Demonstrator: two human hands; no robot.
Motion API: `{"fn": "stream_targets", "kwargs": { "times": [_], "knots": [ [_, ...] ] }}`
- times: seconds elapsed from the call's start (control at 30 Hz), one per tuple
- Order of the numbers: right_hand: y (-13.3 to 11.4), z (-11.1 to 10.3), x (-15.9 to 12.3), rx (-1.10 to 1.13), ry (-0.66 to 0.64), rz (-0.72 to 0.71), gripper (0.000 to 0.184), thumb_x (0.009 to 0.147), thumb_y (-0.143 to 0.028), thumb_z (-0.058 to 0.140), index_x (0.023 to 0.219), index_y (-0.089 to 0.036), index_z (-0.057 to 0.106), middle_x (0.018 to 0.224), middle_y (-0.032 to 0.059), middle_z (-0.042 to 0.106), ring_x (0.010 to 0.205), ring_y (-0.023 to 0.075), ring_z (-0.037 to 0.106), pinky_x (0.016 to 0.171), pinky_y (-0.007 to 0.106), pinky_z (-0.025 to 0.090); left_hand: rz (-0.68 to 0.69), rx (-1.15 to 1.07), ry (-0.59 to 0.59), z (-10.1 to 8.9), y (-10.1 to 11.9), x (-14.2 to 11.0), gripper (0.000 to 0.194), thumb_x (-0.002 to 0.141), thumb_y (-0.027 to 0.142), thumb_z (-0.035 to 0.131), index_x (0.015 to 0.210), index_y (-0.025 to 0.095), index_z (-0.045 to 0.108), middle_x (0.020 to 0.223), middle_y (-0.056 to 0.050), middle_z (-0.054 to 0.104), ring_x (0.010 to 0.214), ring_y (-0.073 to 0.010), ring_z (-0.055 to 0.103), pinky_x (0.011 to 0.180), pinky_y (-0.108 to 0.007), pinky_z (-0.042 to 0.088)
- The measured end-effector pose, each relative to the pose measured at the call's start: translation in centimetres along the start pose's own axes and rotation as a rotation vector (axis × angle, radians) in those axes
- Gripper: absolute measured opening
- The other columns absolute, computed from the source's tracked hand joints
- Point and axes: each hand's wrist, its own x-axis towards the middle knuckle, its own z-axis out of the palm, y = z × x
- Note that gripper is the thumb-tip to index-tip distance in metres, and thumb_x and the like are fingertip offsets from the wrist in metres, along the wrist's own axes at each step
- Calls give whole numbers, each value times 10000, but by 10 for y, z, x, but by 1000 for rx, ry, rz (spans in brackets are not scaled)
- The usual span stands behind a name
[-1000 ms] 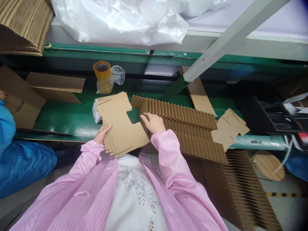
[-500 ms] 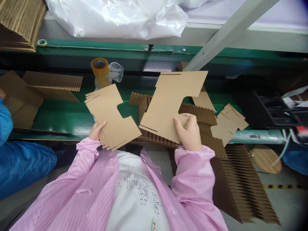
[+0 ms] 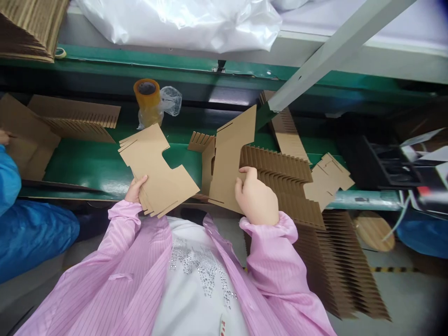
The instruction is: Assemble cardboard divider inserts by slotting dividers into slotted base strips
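Note:
My left hand [image 3: 136,189] grips a small fanned stack of cardboard pieces [image 3: 157,172] by its lower left edge, thumb on top. Each piece has a notch cut into one side and thin slits near its ends. Between the thumb and fingers of my right hand [image 3: 257,198] is a single cardboard piece [image 3: 227,161], tilted on edge, with a similar cutout facing right. Just behind and right of it stand rows of slotted cardboard dividers [image 3: 280,170], partly covered by that piece and my hand.
A roll of yellow tape [image 3: 147,95] stands on the green bench [image 3: 84,161]. Loose cardboard pieces [image 3: 327,177] lie right, near a black tray [image 3: 381,161]. A slanted metal post [image 3: 332,56] crosses the upper right. At left, a co-worker's blue sleeve [image 3: 9,177] is beside folded cardboard.
My right hand has moved left and turned its cardboard piece from nearly flat to steeply tilted. The left hand's stack has shifted slightly left.

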Motion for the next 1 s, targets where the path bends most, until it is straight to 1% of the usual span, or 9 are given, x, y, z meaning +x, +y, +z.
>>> {"fn": "stream_targets", "kwargs": {
  "times": [0.17, 0.3, 0.43, 0.53, 0.67, 0.8, 0.9, 1.0],
  "knots": [
    [-12, 5, 6, -56, -7, 13, 349, 942, -266, 338, 1273, -184, 411, 785, 67, 662, 705, 225, 626, 564, 277, 294, -16, -15, 14, 0, -2, -4, 432, 614, 243, 821, 1000, 163, 642, 917, -54, 735, 818, -218, 709, 810, -343, 585],
    [-20, 5, 11, -70, -4, 3, 346, 945, -263, 318, 1269, -184, 410, 824, 82, 675, 753, 245, 649, 613, 296, 373, -27, 7, 6, -3, -3, -6, 429, 621, 254, 815, 1001, 162, 639, 916, -58, 729, 838, -231, 707, 819, -357, 581],
    [-29, 5, 19, -70, -42, -23, 345, 939, -252, 328, 1265, -175, 411, 873, 106, 680, 814, 256, 661, 659, 315, 415, -11, 16, -18, -8, -4, -8, 457, 625, 277, 815, 1026, 165, 628, 945, -60, 723, 873, -237, 703, 860, -378, 568],
    [-34, 8, 26, -75, -66, -39, 354, 939, -251, 333, 1274, -159, 401, 911, 129, 678, 859, 263, 663, 687, 326, 435, -14, 4, 2, -10, -5, -8, 461, 616, 262, 819, 1024, 166, 627, 936, -57, 725, 863, -234, 705, 857, -374, 571],
    [-39, 18, 31, -82, -100, -54, 352, 935, -235, 332, 1267, -141, 402, 924, 134, 677, 882, 277, 664, 708, 342, 452, -17, -7, 3, -13, -5, -10, 467, 635, 259, 808, 1057, 167, 630, 968, -69, 728, 898, -244, 702, 859, -374, 571],
    [-46, 34, 41, -75, -133, -61, 334, 930, -207, 326, 1245, -140, 413, 946, 137, 677, 895, 266, 664, 720, 343, 456, -13, -13, -7, -13, -6, -13, 464, 634, 257, 808, 1057, 156, 645, 967, -73, 731, 893, -243, 702, 858, -367, 573],
    [-52, 46, 52, -62, -170, -35, 326, 913, -185, 345, 1224, -136, 429, 964, 143, 675, 904, 253, 662, 722, 333, 456, -2, -1, -26, -13, -7, -15, 461, 645, 264, 801, 1066, 156, 645, 977, -75, 730, 921, -252, 697, 877, -378, 565],
    [-55, 53, 59, -61, -162, -10, 336, 903, -182, 356, 1228, -153, 440, 976, 138, 676, 897, 249, 665, 714, 333, 462, -1, 15, -49, -13, -7, -16, 478, 658, 273, 792, 1096, 162, 634, 1000, -80, 725, 937, -258, 693, 875, -390, 564]
  ]
}}
